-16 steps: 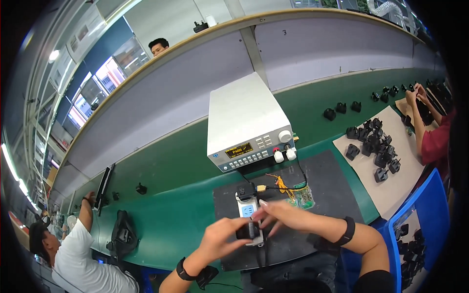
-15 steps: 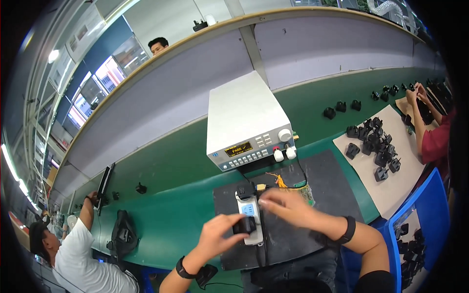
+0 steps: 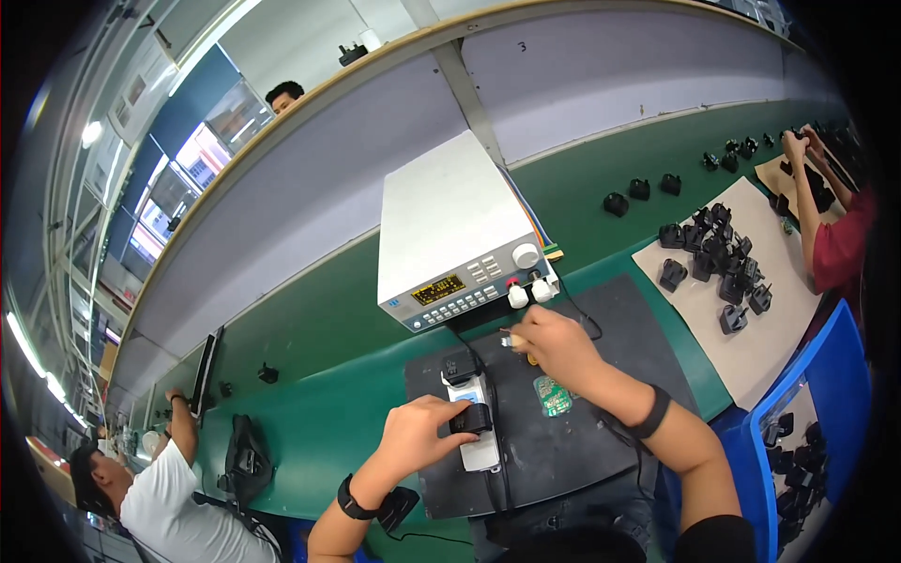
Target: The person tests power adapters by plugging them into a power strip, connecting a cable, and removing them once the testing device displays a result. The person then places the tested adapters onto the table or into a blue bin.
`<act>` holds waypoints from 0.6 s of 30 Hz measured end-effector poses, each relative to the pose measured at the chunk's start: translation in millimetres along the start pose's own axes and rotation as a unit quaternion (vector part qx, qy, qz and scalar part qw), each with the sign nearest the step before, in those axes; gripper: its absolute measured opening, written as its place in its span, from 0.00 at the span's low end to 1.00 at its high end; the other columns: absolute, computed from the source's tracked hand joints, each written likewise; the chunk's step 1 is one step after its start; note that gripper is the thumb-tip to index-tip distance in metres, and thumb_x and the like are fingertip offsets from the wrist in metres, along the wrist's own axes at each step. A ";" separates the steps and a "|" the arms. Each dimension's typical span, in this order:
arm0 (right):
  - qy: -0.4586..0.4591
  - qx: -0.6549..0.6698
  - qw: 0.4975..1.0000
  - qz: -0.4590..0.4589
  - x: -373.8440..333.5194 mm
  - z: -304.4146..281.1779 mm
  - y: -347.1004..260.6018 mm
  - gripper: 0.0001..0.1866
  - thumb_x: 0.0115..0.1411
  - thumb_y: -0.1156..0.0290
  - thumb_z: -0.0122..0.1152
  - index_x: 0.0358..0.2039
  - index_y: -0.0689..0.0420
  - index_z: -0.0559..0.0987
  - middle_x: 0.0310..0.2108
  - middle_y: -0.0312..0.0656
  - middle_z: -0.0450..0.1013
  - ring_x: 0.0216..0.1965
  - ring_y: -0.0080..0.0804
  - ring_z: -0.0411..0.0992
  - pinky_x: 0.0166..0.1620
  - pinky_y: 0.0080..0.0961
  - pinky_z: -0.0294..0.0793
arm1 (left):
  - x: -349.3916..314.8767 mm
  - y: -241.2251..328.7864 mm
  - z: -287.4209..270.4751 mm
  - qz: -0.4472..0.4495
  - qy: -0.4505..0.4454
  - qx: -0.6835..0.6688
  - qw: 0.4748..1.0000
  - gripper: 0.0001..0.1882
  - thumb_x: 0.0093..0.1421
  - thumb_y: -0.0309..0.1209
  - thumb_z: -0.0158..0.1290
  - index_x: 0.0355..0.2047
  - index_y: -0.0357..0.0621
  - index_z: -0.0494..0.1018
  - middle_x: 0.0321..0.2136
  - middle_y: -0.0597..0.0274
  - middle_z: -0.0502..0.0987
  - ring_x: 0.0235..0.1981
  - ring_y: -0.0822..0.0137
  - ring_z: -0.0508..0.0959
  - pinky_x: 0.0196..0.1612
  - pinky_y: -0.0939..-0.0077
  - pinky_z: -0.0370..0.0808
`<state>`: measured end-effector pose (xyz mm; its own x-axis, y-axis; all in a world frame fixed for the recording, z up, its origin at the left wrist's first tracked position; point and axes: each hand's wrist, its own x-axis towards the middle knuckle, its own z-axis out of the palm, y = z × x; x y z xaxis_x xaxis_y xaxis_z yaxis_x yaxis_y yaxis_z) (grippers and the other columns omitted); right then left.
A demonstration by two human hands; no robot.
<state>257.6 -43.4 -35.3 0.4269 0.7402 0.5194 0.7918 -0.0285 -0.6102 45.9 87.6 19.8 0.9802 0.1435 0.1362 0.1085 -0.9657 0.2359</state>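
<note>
My left hand (image 3: 418,435) grips a black plug adapter (image 3: 472,418) between thumb and fingers, over the white power strip (image 3: 481,454). Another black adapter (image 3: 460,367) sits at the strip's far end. My right hand (image 3: 560,349) is closed in a pinch around a small cable plug (image 3: 511,342) with a pale tip, raised over the black mat (image 3: 601,422) in front of the instrument. A bit of orange shows under the fingers. Near that wrist lies a small green circuit board (image 3: 554,397).
A white bench instrument (image 3: 460,220) with a lit display stands behind the mat. Black adapters (image 3: 718,244) are heaped on brown cardboard at right, beside a blue bin (image 3: 760,450). One co-worker (image 3: 840,249) handles parts at far right; another (image 3: 188,497) sits at left.
My right hand has moved from beside the strip toward the instrument and now pinches the cable plug. My left hand stays on the adapter. The instrument's display has changed.
</note>
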 end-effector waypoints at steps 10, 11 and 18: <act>-0.045 0.099 0.994 0.017 -69.3 14.4 -46.1 0.11 0.51 0.73 0.63 0.37 0.57 0.79 0.32 0.39 0.70 0.32 0.38 0.72 0.34 0.31 0.72 | -7.4 6.9 13.0 -0.006 0.030 -0.004 1.000 0.23 0.41 0.38 0.67 0.39 0.46 0.78 0.31 0.58 0.80 0.31 0.61 0.80 0.32 0.73 0.76; -0.043 0.101 0.994 0.002 -68.5 16.2 -45.0 0.11 0.51 0.73 0.63 0.37 0.58 0.79 0.32 0.38 0.70 0.32 0.38 0.72 0.34 0.30 0.72 | -7.6 6.1 13.5 -0.006 0.028 -0.003 1.000 0.23 0.41 0.38 0.67 0.39 0.46 0.78 0.31 0.58 0.80 0.31 0.61 0.80 0.32 0.73 0.76; -0.094 0.058 0.992 -0.065 -54.5 14.5 -39.5 0.10 0.50 0.72 0.63 0.35 0.58 0.79 0.32 0.38 0.70 0.34 0.36 0.72 0.34 0.31 0.72 | -8.7 1.4 17.7 0.014 0.031 -0.009 0.999 0.25 0.43 0.41 0.66 0.41 0.46 0.76 0.31 0.60 0.80 0.32 0.62 0.80 0.33 0.71 0.76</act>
<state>196.7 -72.9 -48.1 0.2268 0.8453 0.4838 0.7749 0.1443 -0.6154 40.5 81.2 2.0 0.9708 0.1305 0.2014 0.0782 -0.9654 0.2489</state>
